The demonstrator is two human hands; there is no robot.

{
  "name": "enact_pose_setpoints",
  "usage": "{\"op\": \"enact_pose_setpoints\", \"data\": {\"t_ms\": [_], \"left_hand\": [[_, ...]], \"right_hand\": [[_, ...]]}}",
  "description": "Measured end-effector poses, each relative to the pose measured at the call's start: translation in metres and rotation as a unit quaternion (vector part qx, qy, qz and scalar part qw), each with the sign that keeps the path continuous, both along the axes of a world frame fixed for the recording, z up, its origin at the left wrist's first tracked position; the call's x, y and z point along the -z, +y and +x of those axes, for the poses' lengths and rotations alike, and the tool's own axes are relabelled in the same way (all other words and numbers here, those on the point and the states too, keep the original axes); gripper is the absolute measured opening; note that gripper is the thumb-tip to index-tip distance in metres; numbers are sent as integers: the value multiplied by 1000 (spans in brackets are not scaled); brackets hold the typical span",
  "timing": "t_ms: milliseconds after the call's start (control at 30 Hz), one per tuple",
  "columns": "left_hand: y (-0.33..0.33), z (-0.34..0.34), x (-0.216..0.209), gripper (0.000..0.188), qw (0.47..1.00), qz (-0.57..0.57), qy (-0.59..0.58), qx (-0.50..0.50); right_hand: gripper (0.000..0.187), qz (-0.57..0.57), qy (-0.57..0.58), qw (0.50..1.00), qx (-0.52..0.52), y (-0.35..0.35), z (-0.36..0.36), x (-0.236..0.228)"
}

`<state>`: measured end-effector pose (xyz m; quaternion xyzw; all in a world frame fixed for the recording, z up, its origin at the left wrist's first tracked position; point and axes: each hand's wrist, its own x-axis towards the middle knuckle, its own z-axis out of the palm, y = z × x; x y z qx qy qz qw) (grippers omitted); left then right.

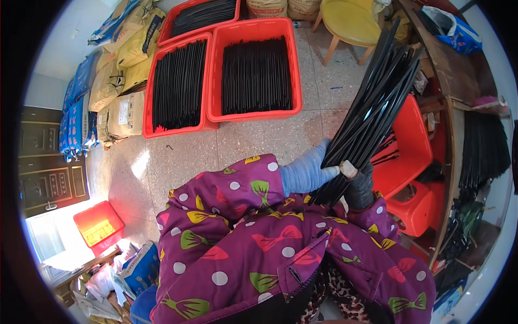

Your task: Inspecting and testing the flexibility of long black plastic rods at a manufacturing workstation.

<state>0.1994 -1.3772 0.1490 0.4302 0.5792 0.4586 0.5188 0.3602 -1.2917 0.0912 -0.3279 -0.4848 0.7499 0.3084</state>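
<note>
A thick bundle of long, thin black strips [372, 102] stands tilted in front of me on the right, its upper ends fanned out. My left hand [329, 171], at the end of a light-blue sleeve, is closed against the bundle's lower left side. Pale fingers of my right hand [349, 169] wrap the lower part from the right, below a dark grey cuff. The strips hide most of both hands. Just beyond them is a tilted red bin [413, 143] with some black strips inside.
Red bins [298, 81] packed with black strips stand on the speckled floor ahead. Stacked sacks [108, 81] are at the left, with a yellow chair [350, 21] at the far right. A red stool [418, 210] and wooden shelving [448, 162] are close on my right.
</note>
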Motion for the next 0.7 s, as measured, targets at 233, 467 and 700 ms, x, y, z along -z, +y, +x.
{"op": "enact_pose_setpoints", "data": {"t_ms": [233, 467, 700], "left_hand": [[78, -50, -11, 70, 993, -99, 60, 37], [147, -112, -4, 72, 994, -75, 52, 62], [224, -142, 4, 66, 997, -19, 6, 68]], "right_hand": [[35, -2, 62, 998, -19, 78, -38, 21], [45, -20, 50, 998, 25, 140, -95, 31], [38, 29, 32, 996, 77, 207, -127, 23]]}}
